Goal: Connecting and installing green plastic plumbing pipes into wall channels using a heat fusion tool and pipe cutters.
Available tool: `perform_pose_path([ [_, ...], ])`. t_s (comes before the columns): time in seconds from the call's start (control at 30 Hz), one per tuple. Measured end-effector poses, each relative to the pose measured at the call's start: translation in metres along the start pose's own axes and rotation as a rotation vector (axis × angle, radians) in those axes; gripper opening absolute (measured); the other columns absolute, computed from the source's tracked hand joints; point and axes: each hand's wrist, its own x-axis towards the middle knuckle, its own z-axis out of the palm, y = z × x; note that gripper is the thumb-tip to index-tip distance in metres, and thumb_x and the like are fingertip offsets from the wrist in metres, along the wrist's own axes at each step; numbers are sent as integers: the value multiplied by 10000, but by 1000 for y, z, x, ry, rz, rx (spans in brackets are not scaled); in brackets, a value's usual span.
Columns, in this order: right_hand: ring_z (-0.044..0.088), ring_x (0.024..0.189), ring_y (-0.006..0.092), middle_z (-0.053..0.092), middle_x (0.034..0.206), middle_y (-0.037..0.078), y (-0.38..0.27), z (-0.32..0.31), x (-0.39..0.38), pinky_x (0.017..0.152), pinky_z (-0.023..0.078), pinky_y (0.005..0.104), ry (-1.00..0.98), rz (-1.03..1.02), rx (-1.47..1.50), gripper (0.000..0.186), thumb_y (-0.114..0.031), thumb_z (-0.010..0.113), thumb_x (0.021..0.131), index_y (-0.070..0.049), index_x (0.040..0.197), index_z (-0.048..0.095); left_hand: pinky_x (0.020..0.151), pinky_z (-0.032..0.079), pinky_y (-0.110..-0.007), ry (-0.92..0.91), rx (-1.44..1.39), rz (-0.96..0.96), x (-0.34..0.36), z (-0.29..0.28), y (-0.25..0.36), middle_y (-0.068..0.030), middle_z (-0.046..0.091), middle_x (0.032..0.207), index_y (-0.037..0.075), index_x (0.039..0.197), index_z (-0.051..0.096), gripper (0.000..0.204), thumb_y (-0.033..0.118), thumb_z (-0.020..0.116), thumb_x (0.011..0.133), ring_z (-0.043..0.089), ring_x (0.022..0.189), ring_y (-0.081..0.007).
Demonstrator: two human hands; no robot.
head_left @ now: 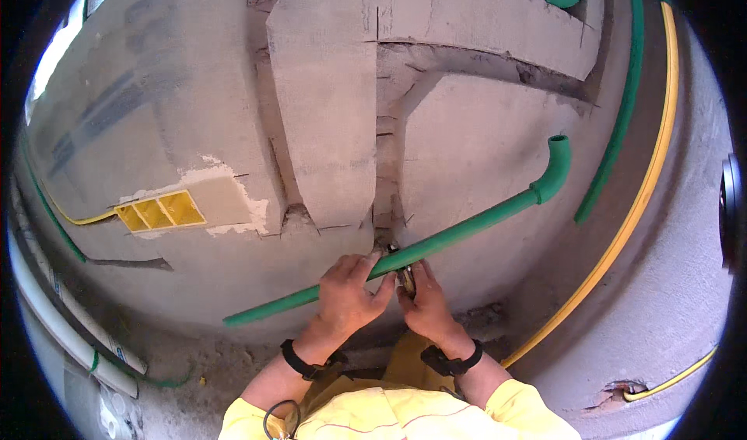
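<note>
A long green plastic pipe (467, 218) slants across in front of me, from low on the left up to the right. Its right end carries a green elbow (554, 171) whose mouth points upward. My left hand (348, 296) is closed around the pipe near its middle. Just right of it, my right hand (428, 308) grips a small metal tool (407, 278) that sits against the pipe's underside. Fingers and pipe cover much of this tool, so its exact kind does not show.
Channels (387, 129) are cut into the grey wall ahead. A yellow electrical box (161, 211) is set in the wall at left. At right run a fixed green pipe (622, 129) and a yellow conduit (650, 175). White pipes (74, 343) lie at lower left.
</note>
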Motion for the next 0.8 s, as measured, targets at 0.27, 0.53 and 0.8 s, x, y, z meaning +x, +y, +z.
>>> perform_pose_path([
  [0.27, 455, 1173, 512, 472, 1265, 319, 7, -9, 8, 991, 417, 529, -69, -46, -7, 588, 23, 587, 738, 66, 1299, 416, 602, 519, -408, -84, 24, 51, 9, 9, 0, -144, 631, 807, 1, 1012, 638, 344, 142, 752, 720, 623, 713, -327],
  [0.53, 474, 1117, 458, 508, 1192, 278, 17, -16, 14, 973, 395, 537, -23, -197, -107, 595, -48, 660, 685, 31, 1245, 475, 659, 528, -423, -138, 40, 100, 15, 3, 10, -175, 640, 870, -22, 1061, 614, 410, 171, 746, 723, 632, 768, -356],
  [0.8, 451, 1240, 406, 471, 1342, 218, 27, -7, 13, 1073, 339, 546, -17, -212, 27, 758, -111, 716, 670, -18, 1370, 440, 768, 538, -424, -233, 55, 46, 21, 18, 3, -211, 637, 1070, -45, 1187, 573, 568, 340, 714, 793, 656, 906, -367],
])
